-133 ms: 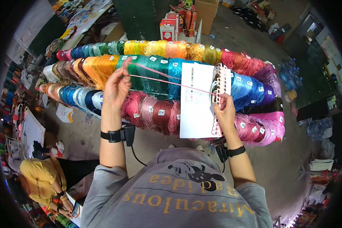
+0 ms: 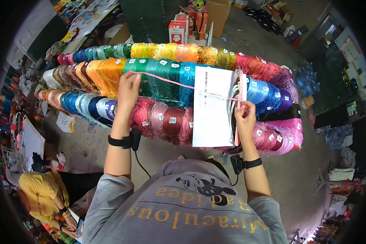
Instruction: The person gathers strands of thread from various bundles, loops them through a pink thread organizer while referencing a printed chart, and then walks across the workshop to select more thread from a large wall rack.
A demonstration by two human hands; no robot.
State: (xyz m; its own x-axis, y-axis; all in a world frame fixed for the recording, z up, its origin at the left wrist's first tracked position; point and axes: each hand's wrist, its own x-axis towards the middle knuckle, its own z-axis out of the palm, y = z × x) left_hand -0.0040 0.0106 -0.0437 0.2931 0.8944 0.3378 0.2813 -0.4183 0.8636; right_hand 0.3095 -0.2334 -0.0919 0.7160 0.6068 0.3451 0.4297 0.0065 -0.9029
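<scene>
A pink thread [image 2: 166, 79] runs slightly slack between my two hands, across a printed white sheet [image 2: 210, 126]. At its left end, my left hand [image 2: 130, 86] pinches it above the green and orange skeins. My right hand [image 2: 245, 117] is closed at the edge of a pink strip with holes [image 2: 241, 83], beside the sheet's right side; the strip is seen nearly edge-on. Dark and pale threads hang along the strip. Beneath the sheet lie rows of coloured thread skeins [image 2: 172, 118] with small white labels.
The skein rack curves round on the right with purple skeins [image 2: 286, 83]. Beyond it stand red-and-white boxes [image 2: 177, 32] and fire extinguishers [image 2: 201, 22]. A person in a yellow top [image 2: 40, 191] works at the lower left. Water bottles [image 2: 307, 79] lie at the right.
My left hand has turned and dropped slightly to the left. The two spread strands of the pink thread have drawn together. The pink strip has turned more edge-on at my right hand.
</scene>
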